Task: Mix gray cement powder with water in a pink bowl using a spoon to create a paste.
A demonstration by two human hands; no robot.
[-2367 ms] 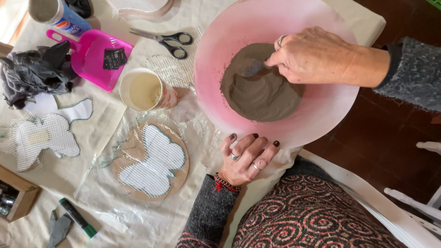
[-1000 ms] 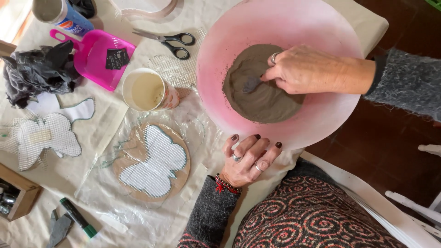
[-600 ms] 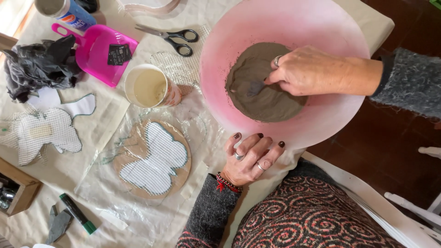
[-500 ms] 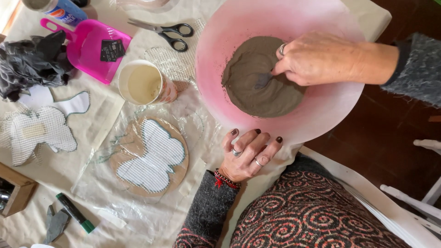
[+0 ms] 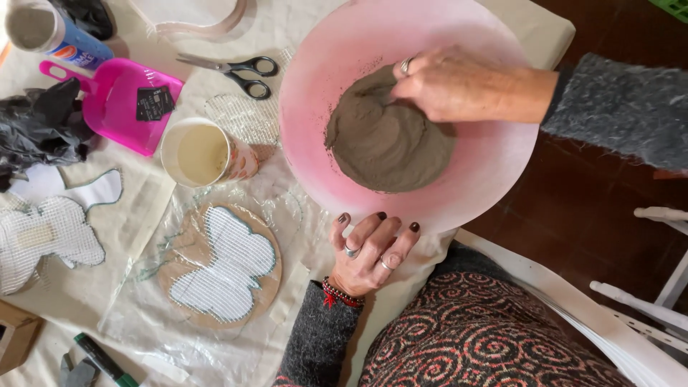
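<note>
A big pink bowl point(image 5: 502, 165) stands at the table's right edge and holds a mound of grey wet mix point(image 5: 383, 143). My right hand point(image 5: 459, 86) reaches into the bowl from the right, fingers curled down against the top of the grey mix; whether it grips a tool is hidden. My left hand point(image 5: 369, 251) rests with spread fingers against the near rim of the bowl, steadying it.
A round cardboard disc with a white mesh butterfly point(image 5: 222, 265) lies under clear plastic. Beside it stand a cup of pale liquid point(image 5: 201, 152), a pink scoop point(image 5: 125, 100), scissors point(image 5: 233, 70), a can point(image 5: 43, 32), another mesh butterfly point(image 5: 46, 233) and a green marker point(image 5: 104, 362).
My right hand has shifted around in the grey mix, from its middle toward the far right side. The left hand has stayed at the bowl's rim. The view has moved slightly.
</note>
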